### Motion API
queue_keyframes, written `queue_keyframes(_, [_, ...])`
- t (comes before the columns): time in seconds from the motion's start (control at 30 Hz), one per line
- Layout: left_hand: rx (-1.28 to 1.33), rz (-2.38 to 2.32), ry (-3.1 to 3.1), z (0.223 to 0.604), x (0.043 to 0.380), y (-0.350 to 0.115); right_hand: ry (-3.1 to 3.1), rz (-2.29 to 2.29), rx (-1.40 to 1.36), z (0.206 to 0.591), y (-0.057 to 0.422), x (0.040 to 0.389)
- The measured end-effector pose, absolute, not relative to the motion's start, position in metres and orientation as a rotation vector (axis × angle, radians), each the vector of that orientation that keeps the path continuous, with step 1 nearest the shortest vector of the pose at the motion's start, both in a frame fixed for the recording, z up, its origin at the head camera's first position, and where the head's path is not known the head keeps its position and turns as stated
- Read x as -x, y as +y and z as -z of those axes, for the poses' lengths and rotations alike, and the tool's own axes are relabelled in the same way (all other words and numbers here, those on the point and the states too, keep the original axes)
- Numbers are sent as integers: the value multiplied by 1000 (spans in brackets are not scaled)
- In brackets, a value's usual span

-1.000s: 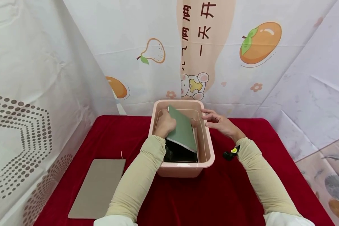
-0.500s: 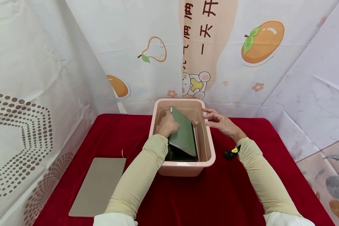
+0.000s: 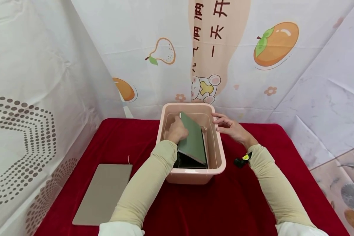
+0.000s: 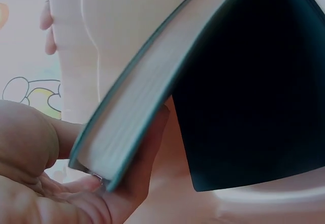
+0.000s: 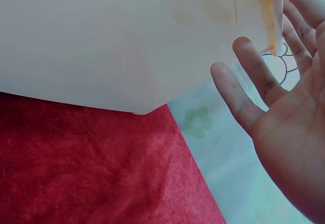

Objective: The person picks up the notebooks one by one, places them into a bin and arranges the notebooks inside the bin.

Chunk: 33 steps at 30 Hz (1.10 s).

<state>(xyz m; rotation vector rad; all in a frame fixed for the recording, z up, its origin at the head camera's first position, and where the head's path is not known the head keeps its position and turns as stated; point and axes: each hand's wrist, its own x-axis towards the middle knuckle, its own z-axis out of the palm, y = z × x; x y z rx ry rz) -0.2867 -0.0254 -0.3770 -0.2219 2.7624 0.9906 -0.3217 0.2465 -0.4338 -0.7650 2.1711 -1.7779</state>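
Note:
A thick green hardcover notebook (image 3: 193, 139) leans at a slant inside the pink plastic bin (image 3: 223, 160). My left hand (image 3: 177, 131) reaches into the bin and grips the notebook at its left side. In the left wrist view, the thumb lies on one cover and fingers on the other, with white page edges between. Beneath the notebook is a dark, flat-faced item (image 4: 254, 107), partly hidden. My right hand (image 3: 231, 128) is at the bin's right rim, with fingertips right at the edge. Its fingers (image 5: 256, 69) are loosely extended and hold nothing.
A grey-beige notebook (image 3: 103, 195) with a thin ribbon lies on the red cloth (image 3: 224, 206) at the left. A small black device with a yellow label (image 3: 245, 157) is strapped to the right wrist. A printed curtain (image 3: 121, 42) hangs behind the table.
My left hand and the green notebook have shifted slightly right and settled a little lower in the bin. The right hand keeps its place at the rim.

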Motion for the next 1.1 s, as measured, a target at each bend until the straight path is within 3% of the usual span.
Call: queue_keyframes(1.1, [262, -851, 2706, 384, 288, -22, 2079, 1872, 781, 439, 244, 323])
